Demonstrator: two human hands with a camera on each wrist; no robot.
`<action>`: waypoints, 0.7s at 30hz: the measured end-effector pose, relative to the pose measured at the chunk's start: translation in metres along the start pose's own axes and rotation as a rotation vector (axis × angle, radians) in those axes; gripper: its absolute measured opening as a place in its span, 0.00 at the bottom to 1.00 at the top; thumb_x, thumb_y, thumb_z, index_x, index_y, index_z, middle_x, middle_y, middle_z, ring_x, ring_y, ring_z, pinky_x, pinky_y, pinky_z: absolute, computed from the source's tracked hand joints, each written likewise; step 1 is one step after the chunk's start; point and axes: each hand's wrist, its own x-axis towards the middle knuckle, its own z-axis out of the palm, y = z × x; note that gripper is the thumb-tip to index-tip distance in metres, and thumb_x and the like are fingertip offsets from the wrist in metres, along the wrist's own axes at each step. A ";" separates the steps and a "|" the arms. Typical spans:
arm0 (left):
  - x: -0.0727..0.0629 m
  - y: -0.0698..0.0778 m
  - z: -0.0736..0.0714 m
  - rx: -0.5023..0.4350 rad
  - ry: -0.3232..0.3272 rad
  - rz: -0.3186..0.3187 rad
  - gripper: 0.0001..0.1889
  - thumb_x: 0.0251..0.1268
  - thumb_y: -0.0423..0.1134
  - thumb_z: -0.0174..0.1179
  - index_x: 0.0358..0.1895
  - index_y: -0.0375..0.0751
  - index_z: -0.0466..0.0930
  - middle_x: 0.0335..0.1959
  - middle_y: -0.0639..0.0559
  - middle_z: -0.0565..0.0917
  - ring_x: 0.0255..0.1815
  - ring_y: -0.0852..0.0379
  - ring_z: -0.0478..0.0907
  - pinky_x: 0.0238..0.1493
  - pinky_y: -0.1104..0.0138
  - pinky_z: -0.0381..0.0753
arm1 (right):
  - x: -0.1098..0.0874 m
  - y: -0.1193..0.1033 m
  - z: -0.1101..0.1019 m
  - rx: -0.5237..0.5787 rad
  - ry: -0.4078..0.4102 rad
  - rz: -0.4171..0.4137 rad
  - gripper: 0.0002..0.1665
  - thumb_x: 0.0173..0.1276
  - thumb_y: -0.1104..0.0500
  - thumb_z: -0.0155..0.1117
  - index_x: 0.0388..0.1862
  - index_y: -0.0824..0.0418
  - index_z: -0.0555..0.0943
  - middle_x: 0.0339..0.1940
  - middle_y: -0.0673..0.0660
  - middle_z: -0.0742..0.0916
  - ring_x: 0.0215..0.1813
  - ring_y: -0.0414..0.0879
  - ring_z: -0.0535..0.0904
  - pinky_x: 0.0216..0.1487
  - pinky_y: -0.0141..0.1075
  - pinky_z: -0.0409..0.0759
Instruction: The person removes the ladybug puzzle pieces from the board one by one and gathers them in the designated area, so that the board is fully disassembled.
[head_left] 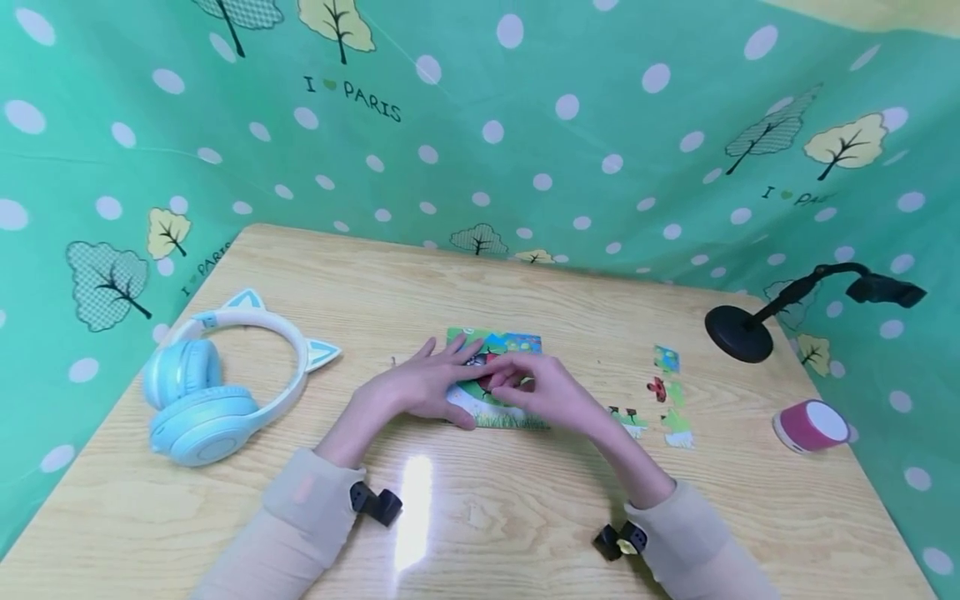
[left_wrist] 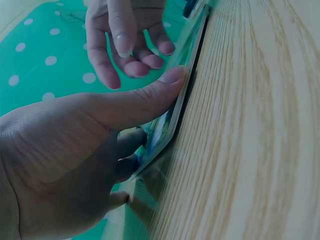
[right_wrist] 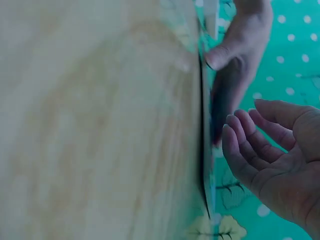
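A jigsaw puzzle [head_left: 510, 419] with a ladybug, grass and blue patches lies flat on the wooden table. Over its left part my left hand [head_left: 427, 385] is spread, fingers fairly straight. In the left wrist view its thumb [left_wrist: 145, 102] rests at the board's edge [left_wrist: 175, 117]. My right hand [head_left: 543, 392] hovers close over the puzzle's middle right. Its fingers [right_wrist: 250, 145] are loosely bent, with nothing between them in the right wrist view. Loose puzzle pieces lie to the right: a blue-green one [head_left: 667, 358], a red one [head_left: 657, 388] and a white-edged one [head_left: 678, 438].
Light blue cat-ear headphones [head_left: 206, 429] lie at the left of the table. A black desk lamp [head_left: 738, 333] stands at the far right, with a pink-and-white cylinder [head_left: 810, 425] in front of it. A green dotted cloth [head_left: 480, 133] hangs behind the table.
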 end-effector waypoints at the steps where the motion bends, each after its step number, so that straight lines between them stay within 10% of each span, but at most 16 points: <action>1: 0.000 0.000 0.000 -0.005 0.001 -0.004 0.48 0.61 0.61 0.70 0.82 0.64 0.54 0.88 0.56 0.39 0.88 0.48 0.29 0.86 0.43 0.30 | 0.000 0.000 0.002 0.002 -0.015 -0.004 0.18 0.73 0.62 0.67 0.60 0.58 0.84 0.45 0.53 0.90 0.47 0.44 0.85 0.50 0.36 0.87; 21: -0.002 -0.005 -0.001 0.009 -0.010 0.012 0.53 0.56 0.63 0.73 0.83 0.60 0.54 0.88 0.59 0.37 0.88 0.47 0.24 0.86 0.41 0.28 | -0.003 -0.008 0.015 -0.084 -0.087 0.018 0.14 0.69 0.64 0.69 0.53 0.61 0.86 0.45 0.53 0.92 0.48 0.40 0.87 0.52 0.31 0.86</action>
